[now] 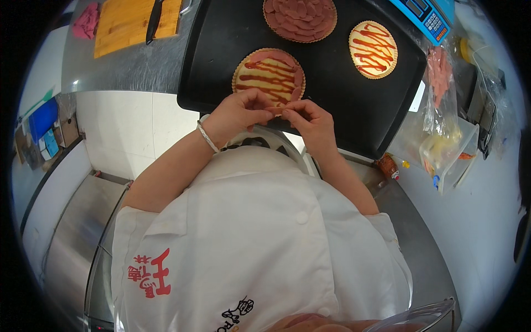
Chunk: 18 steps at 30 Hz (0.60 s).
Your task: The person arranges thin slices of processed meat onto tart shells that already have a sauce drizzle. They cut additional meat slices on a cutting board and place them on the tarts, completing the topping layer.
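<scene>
My left hand (pixel 241 115) and my right hand (pixel 314 126) meet at the near edge of a black baking tray (pixel 343 105). Fingertips of both pinch a small pink slice of meat (pixel 275 111) between them. Just beyond lies a round pizza base (pixel 264 74) with stripes of red sauce; pink meat slices line its far and right rim, while my fingers cover part of its near edge. Farther back, another pizza (pixel 300 19) is covered all over with overlapping pink slices. To the right, a smaller base (pixel 373 50) carries only zigzag red sauce.
A wooden cutting board (pixel 124 25) with a black-handled knife (pixel 154 22) is at the far left, beside a pink cloth (pixel 86 22). A blue scale (pixel 426 16) stands far right, near a plastic bag of pink meat (pixel 438 77). A red sauce bottle (pixel 388 166) lies below the tray.
</scene>
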### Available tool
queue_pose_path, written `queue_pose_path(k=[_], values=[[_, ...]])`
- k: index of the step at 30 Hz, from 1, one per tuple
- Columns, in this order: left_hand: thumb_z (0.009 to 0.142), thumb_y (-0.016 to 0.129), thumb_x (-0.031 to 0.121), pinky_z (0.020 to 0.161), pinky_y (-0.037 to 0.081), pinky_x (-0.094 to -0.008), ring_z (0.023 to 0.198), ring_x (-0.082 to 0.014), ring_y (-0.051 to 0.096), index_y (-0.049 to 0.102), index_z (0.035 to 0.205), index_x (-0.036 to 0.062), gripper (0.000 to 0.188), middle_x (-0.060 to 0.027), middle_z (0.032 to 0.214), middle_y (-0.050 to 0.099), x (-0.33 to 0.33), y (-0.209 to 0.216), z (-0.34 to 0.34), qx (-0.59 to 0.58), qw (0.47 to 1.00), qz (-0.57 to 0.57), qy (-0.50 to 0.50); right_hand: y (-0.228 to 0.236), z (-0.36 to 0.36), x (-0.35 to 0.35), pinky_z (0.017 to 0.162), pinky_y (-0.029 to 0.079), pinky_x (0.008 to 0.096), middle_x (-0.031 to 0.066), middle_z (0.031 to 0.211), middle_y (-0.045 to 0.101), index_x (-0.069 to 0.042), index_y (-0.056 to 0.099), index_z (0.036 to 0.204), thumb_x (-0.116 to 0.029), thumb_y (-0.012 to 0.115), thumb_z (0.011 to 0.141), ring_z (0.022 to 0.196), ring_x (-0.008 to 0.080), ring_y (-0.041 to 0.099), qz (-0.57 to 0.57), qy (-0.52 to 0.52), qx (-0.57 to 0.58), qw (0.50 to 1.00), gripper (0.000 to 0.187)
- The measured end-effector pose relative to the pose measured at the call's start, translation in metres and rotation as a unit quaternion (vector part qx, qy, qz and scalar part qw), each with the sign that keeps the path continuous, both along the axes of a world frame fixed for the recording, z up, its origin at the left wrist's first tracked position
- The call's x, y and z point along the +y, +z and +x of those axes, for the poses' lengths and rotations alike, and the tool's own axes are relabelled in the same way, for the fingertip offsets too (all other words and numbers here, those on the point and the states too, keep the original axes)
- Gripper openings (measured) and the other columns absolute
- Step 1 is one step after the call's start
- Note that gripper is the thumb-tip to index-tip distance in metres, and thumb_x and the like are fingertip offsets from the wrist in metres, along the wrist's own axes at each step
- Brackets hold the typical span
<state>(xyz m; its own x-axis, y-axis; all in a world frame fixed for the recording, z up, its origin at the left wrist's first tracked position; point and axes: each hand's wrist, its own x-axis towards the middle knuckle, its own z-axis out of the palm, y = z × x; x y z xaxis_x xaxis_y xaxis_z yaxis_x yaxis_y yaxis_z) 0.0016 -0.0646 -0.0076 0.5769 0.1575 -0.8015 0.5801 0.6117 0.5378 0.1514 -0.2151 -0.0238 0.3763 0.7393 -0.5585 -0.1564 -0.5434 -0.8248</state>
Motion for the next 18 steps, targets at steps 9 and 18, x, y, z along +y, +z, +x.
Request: queue_pose_path(k=[9,18], values=[[0.099,0.046,0.001,0.088,0.054,-0.0289,0.107,-0.0212,0.066,0.048,0.131,-0.0021,0.032,-0.0159,0.122,0.063,0.004,0.005,-0.011,-0.043,0.985,-0.056,0.159,-0.032,0.005,-0.022,0.071,0.045,0.0241,0.0023,0.086,0.062,-0.001,0.072,0.090,-0.006,0.075,0.085,0.081,0.0102,0.058,-0.009,-0.004,-0.156,0.988,0.008],[0.101,0.052,0.011,0.081,0.055,-0.0269,0.106,-0.0215,0.068,0.054,0.121,0.0007,0.023,-0.0142,0.115,0.068,0.006,0.006,-0.014,-0.038,0.984,-0.055,0.162,-0.051,-0.022,-0.021,0.067,0.047,0.0325,0.0040,0.078,0.061,-0.005,0.069,0.078,-0.006,0.078,0.075,0.077,0.0205,0.059,0.052,0.042,-0.373,0.925,0.009]])
